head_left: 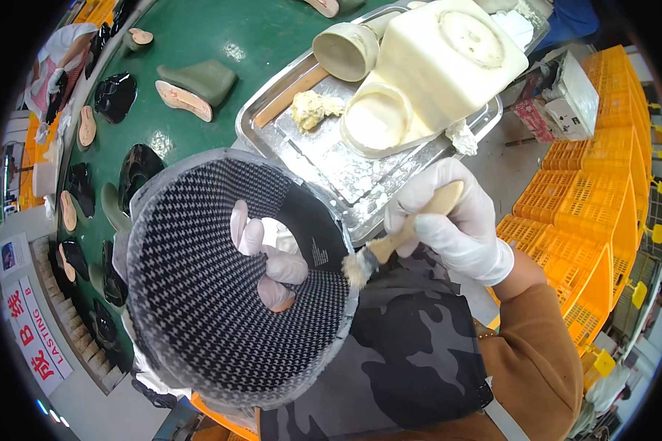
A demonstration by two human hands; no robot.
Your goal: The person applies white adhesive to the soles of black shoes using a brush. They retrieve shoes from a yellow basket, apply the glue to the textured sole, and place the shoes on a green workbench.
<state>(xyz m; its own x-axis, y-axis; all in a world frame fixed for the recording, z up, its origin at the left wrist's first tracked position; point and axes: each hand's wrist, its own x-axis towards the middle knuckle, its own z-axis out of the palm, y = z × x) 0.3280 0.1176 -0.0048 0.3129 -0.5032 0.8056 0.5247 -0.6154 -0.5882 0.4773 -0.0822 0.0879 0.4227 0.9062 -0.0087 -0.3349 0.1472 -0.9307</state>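
Observation:
My right hand (460,224), in a white glove, grips a wooden-handled brush (399,237). Its pale, clotted bristles are at the right rim of a shoe upper (191,294), touching it or just short of it. The upper's wide, pale-edged opening faces me and shows a black-and-white houndstooth lining with a plain black panel. Gloved fingers of my left hand (283,268) come through a hole in the middle of the upper and curl against the lining, holding it. The rest of that hand is hidden behind the upper.
Beyond the upper stands a metal tray (246,121) with a cream plastic container (426,73), a round cup (346,55) and a pale glue lump (312,110). Green lasts (206,77) and black uppers (116,97) lie on the green table (268,29). Orange crates (574,191) are stacked right.

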